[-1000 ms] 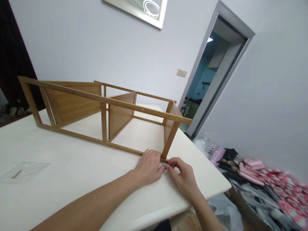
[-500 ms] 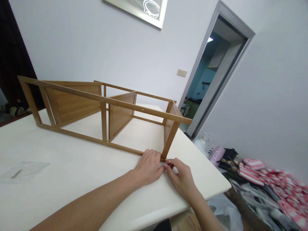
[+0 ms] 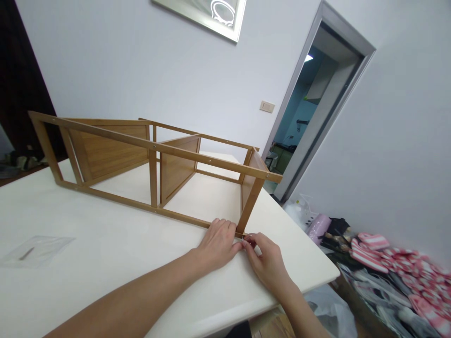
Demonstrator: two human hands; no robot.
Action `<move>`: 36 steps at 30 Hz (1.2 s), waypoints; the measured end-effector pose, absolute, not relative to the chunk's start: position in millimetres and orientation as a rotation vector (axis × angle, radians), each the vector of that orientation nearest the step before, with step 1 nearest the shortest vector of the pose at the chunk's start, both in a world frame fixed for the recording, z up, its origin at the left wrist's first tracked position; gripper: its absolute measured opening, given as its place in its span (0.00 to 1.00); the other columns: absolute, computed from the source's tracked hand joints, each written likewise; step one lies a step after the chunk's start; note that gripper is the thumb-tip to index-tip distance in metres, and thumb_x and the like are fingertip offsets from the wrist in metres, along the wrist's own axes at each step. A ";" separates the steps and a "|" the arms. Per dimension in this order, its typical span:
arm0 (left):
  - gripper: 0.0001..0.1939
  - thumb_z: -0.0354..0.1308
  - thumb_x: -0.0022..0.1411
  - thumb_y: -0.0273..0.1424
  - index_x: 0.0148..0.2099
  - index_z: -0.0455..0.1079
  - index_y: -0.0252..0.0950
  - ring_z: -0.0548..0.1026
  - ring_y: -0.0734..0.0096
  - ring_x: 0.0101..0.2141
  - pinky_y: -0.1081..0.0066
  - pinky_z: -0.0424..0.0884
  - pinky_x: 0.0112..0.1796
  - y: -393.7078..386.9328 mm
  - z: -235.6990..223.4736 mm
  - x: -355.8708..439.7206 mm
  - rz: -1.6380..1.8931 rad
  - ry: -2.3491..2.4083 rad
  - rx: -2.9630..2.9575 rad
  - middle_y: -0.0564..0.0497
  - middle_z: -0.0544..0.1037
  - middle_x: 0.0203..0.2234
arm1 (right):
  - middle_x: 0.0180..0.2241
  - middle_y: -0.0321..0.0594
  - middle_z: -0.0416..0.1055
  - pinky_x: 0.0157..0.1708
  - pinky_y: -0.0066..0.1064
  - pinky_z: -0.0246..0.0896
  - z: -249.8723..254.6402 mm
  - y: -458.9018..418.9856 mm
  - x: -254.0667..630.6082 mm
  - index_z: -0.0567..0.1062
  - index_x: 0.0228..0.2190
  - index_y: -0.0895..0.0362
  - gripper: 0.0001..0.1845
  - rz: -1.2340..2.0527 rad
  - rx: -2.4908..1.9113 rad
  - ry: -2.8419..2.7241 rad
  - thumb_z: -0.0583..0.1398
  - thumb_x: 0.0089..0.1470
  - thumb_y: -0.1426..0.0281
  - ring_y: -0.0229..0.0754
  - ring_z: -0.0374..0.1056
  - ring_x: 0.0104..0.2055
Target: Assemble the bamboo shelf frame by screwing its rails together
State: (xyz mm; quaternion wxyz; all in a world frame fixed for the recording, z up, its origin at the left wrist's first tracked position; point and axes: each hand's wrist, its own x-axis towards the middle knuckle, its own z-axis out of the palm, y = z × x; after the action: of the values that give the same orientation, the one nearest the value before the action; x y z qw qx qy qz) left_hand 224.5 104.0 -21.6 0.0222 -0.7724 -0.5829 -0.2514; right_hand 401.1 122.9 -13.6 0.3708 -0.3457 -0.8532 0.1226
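Observation:
A wooden shelf rack (image 3: pixel 181 151) lies on its side on the white table (image 3: pixel 116 244), its panels standing upright between the rails. My left hand (image 3: pixel 219 241) is wrapped over the lower front rail close to its right end, holding it against the tabletop. At that rail's end my right hand (image 3: pixel 263 256) pinches a small, thin metal hex key (image 3: pixel 243 239) between thumb and fingertips. Most of the key is hidden by the fingers, as is the point where it meets the rail. Small metal bolt heads show along the upper front rail.
A clear plastic bag (image 3: pixel 37 251) with a small brown piece lies at the table's left. Past the right table edge are piled clothes (image 3: pixel 394 253), a pink roll (image 3: pixel 319 228) and a white plastic bag (image 3: pixel 329 305). A doorway (image 3: pixel 299 108) opens in the back wall.
The metal key between my right fingers has turned slightly, and the right fingertips have shifted a little. My left hand and the rack stay in place.

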 end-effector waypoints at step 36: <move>0.16 0.51 0.68 0.44 0.39 0.66 0.35 0.73 0.57 0.37 0.58 0.66 0.42 105.4 -26.5 225.7 -0.825 -1.740 -2.370 0.45 0.76 0.34 | 0.32 0.40 0.68 0.33 0.32 0.66 -2.6 130.1 412.7 0.73 0.36 0.53 0.05 0.059 -0.831 -2.248 0.56 0.62 0.69 0.41 0.67 0.33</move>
State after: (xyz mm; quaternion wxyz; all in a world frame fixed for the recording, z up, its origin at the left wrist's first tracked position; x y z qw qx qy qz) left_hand 225.7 105.4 -26.5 0.0438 -0.7753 -0.5693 -0.2698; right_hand 412.7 130.1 -2.6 0.3636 -0.3230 -0.8735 0.0231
